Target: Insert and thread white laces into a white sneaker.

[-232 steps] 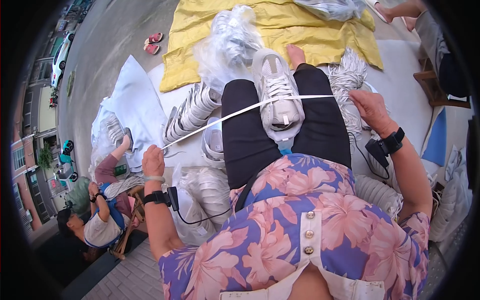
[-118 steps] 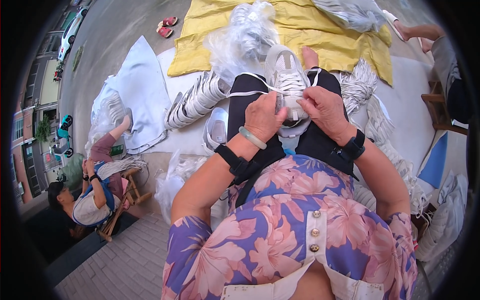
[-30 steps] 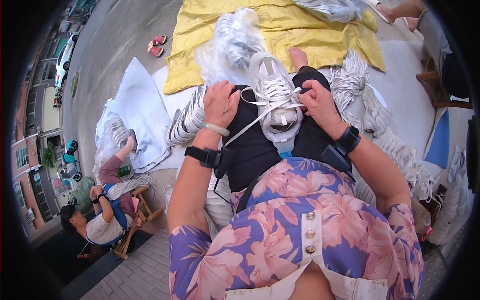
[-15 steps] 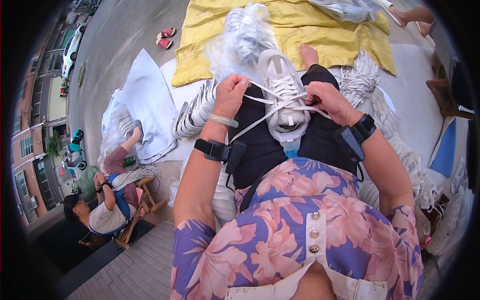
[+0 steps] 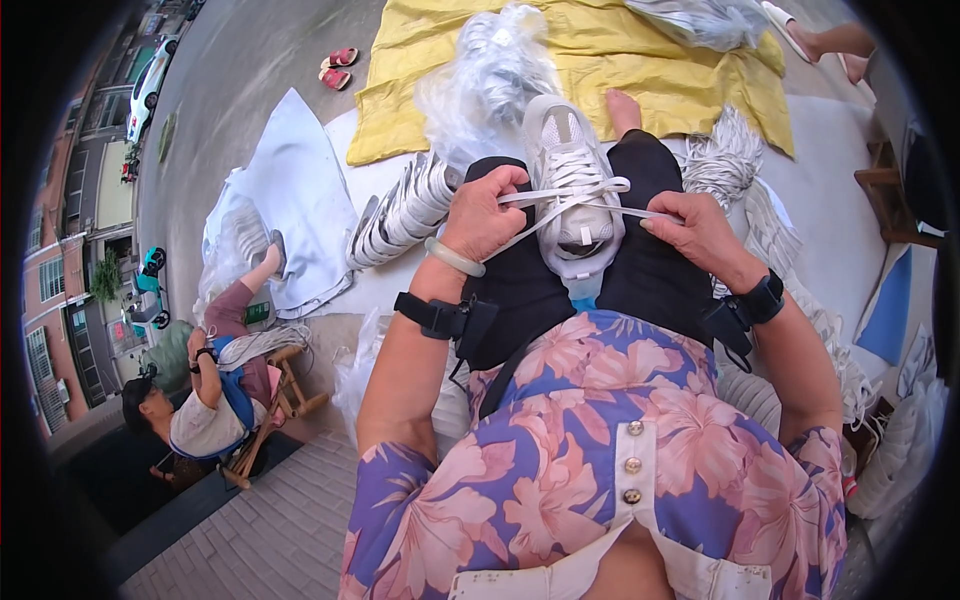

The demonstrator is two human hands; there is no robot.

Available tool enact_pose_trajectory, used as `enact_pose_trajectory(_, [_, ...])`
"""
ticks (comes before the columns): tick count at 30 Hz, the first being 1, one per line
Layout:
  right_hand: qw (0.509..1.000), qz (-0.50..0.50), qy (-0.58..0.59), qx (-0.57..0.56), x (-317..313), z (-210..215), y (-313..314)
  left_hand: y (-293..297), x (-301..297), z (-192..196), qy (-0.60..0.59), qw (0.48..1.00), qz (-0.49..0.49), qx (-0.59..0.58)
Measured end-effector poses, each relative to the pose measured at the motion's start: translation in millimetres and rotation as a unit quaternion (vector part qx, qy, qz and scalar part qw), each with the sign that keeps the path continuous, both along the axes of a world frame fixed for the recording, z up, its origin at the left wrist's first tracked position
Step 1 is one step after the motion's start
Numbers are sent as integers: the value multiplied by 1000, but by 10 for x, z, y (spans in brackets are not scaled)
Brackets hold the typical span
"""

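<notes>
A pale grey-white sneaker (image 5: 567, 150) rests between my knees, toe pointing away from me. White shoelace (image 5: 575, 190) crosses its tongue, with a loop sticking out on the right of the knot. My left hand (image 5: 487, 212) pinches lace left of the shoe, fingers closed on it. To the right, my right hand (image 5: 690, 228) grips a lace end between thumb and finger, and that strand runs taut from the knot. Both hands are level with the shoe's upper lacing, apart from the shoe itself.
A row of stacked white shoe pieces (image 5: 405, 215) lies to the left. Bundled white laces (image 5: 722, 160) lie to the right. Ahead is a yellow sheet (image 5: 640, 75) with clear plastic bags (image 5: 495, 80). Another person (image 5: 215, 400) sits at far left; red sandals (image 5: 338, 68) lie beyond.
My hands have drawn the laces outward, the right hand moving right. The loose crossing strands have become a knot with a loop on the right side.
</notes>
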State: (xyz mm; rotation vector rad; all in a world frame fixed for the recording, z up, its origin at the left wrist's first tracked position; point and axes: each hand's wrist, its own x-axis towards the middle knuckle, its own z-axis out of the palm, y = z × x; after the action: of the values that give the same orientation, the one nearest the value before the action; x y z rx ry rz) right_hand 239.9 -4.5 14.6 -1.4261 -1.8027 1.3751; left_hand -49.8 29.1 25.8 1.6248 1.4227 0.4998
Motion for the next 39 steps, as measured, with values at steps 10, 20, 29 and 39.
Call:
enact_pose_trajectory(10, [972,-164,-51,159,1099,14,-343,-23,229,-356,-115,991,63,26])
enact_pose_trajectory(20, [951,-99,-218,195,1623,-155,-641,-360,210,-181,77,994,36,70])
enact_pose_trajectory(29, [909,-63,-353,211,2146,-221,-656,-530,-398,174,48,996,-18,69])
enact_pose_trajectory(39, [863,-140,-447,189,2430,-471,-805,-789,-938,251,134,983,-37,123])
